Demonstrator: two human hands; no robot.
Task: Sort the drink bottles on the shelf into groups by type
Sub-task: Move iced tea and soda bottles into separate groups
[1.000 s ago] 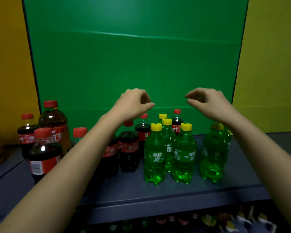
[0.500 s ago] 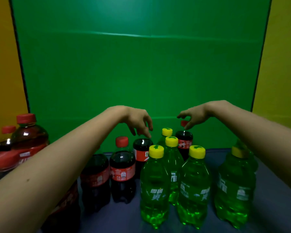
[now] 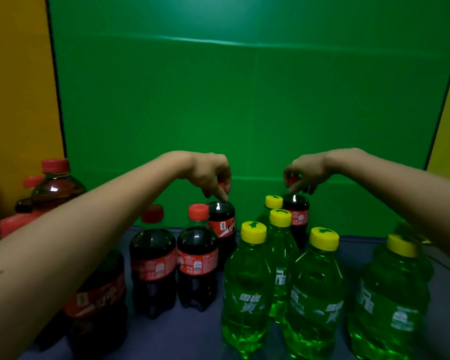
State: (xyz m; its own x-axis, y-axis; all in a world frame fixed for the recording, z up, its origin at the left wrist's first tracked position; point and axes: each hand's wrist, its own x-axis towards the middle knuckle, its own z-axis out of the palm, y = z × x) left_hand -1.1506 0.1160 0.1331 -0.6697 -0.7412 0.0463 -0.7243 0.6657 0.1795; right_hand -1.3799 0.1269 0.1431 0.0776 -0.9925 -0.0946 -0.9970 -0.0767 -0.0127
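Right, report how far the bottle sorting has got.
Done: most red-capped dark cola bottles stand left, yellow-capped green plastic bottles right. In hand: left hand grips the left rear cola bottle by its cap, right hand the right rear cola bottle. Left: that one stands behind the green group.

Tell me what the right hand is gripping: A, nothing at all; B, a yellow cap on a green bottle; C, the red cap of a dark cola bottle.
C: the right hand pinches, with its fingers, the red cap of the cola bottle at the back.
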